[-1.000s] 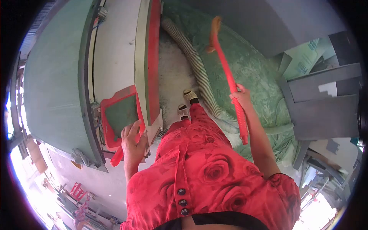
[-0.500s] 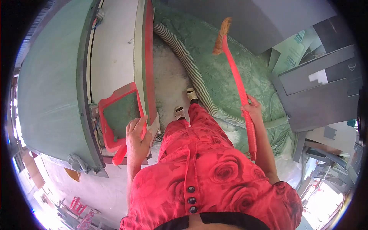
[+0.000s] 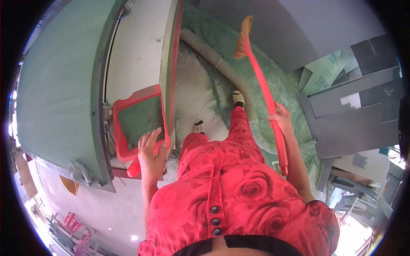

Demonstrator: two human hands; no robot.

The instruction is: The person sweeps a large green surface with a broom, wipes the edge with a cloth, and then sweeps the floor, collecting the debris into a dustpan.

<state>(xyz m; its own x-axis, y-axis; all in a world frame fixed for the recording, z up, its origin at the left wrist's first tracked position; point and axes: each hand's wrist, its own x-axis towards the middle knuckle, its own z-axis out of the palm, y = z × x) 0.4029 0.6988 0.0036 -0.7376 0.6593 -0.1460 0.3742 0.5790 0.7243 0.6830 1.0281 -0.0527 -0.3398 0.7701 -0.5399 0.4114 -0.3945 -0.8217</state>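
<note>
The left hand [image 3: 150, 153] grips the near rim of a red dustpan [image 3: 136, 121], held left of the grey hose [image 3: 226, 68]. Green dust already coats the pan's tray. The right hand [image 3: 279, 118] is closed around the red broom [image 3: 260, 81] mid-shaft, right of the hose, bristles by its far stretch. Sweeping looks partly done, since green powder [image 3: 277, 77] covers the floor [image 3: 192, 94] around the hose, not yet gathered.

Glossy red plastic dustpan [image 3: 139, 123]; ribbed plastic broom handle [image 3: 267, 100]; dusty, rough floor [image 3: 194, 91].
</note>
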